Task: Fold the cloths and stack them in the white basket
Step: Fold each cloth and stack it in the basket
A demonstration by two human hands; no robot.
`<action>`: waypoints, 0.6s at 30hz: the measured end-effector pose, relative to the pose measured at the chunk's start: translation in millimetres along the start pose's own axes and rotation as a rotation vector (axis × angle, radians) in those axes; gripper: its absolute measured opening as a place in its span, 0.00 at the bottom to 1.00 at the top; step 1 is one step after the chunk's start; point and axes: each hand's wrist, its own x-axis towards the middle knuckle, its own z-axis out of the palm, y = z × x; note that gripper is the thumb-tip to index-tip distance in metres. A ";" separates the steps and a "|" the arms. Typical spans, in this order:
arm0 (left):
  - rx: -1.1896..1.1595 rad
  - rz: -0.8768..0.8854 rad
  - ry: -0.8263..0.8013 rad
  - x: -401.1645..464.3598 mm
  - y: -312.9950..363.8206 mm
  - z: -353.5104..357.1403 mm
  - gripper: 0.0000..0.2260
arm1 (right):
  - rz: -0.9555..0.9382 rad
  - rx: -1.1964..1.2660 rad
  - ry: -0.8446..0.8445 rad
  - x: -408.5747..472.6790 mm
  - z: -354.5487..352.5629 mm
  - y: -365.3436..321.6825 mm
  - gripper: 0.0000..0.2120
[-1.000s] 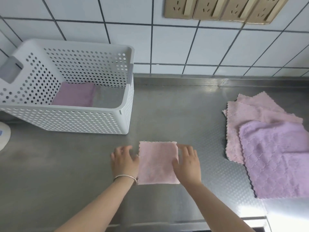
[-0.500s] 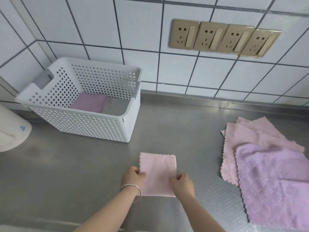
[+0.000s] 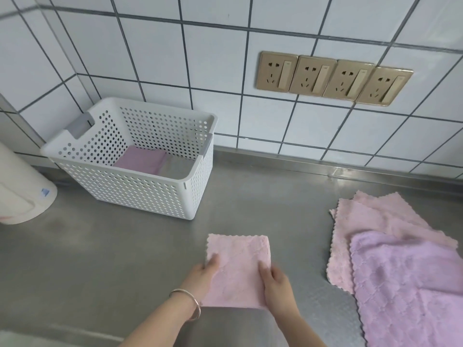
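The steel tabletop point(image 3: 105, 266) carries everything. At its back left stands the white basket point(image 3: 140, 194), with one folded purple cloth point(image 3: 141, 160) lying flat on its floor, toward the left. At the right edge lies the pile of unfolded cloths point(image 3: 390, 249), two pink ones under a purple one, well apart from the basket. Near the front, between basket and pile, is the folded pink cloth point(image 3: 238, 269), a neat small rectangle resting on the steel.

The left hand point(image 3: 203, 276) pinches the cloth's left edge, thumb on top and fingers tucked under; the right hand point(image 3: 275, 284) does the same on the right edge, thumb over the top face, the other fingers hidden beneath, so how they lie I cannot tell.

The step in hand looks like lifting the folded cloth to carry it to the basket. To do it well, both pinches should catch all layers so the fold does not fall open, the cloth should stay level and taut between the hands, clear the near rim, and be laid squarely on the purple cloth, edges matched
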 end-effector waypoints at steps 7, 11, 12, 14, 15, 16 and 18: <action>0.273 0.658 0.342 -29.5 70.9 -44.0 0.23 | -0.412 -0.049 0.131 -21.7 3.7 -85.7 0.15; 0.255 0.980 0.541 -40.7 118.8 -91.9 0.26 | -0.606 -0.038 0.143 -30.7 20.4 -156.3 0.14; 0.215 1.056 0.585 -40.4 130.7 -104.6 0.28 | -0.637 -0.014 0.143 -32.0 28.3 -175.7 0.13; 0.136 1.168 0.659 -36.9 154.5 -128.0 0.27 | -0.688 0.050 0.143 -31.8 46.7 -212.1 0.12; 0.118 1.198 0.694 -33.7 167.6 -141.9 0.25 | -0.709 0.081 0.140 -28.8 58.8 -229.1 0.12; 0.129 1.210 0.730 -26.8 179.1 -155.4 0.21 | -0.723 0.101 0.141 -25.0 70.5 -244.3 0.11; 0.203 1.168 0.765 -7.1 201.6 -182.1 0.16 | -0.734 0.100 0.161 -12.6 94.8 -272.7 0.12</action>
